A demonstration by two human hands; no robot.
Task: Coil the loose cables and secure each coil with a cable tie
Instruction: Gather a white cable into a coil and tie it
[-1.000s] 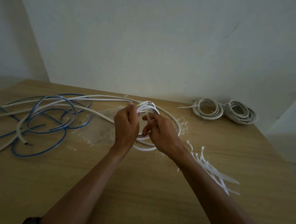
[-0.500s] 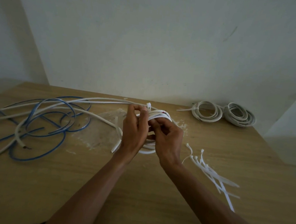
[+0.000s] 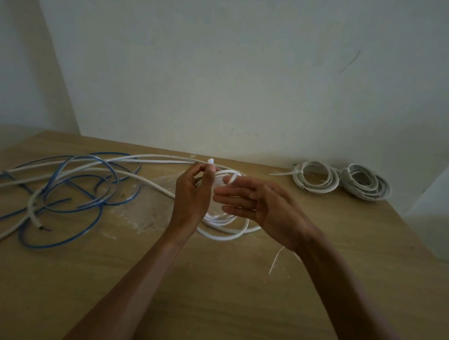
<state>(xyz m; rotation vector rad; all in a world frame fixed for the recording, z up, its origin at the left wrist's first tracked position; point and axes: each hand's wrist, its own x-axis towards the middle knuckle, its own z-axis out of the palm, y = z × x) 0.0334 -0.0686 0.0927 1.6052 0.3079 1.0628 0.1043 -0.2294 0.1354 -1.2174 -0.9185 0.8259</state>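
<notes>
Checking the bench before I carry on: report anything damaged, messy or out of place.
The white cable's cut end at the left shows bare conductors poking out. A pale, dusty smear marks the wooden table left of the coil being tied. The blue cable lies tangled with it.

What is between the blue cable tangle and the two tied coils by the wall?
In the head view, a partly wound white coil, gripped by the left hand, with the right hand open beside it.
</notes>
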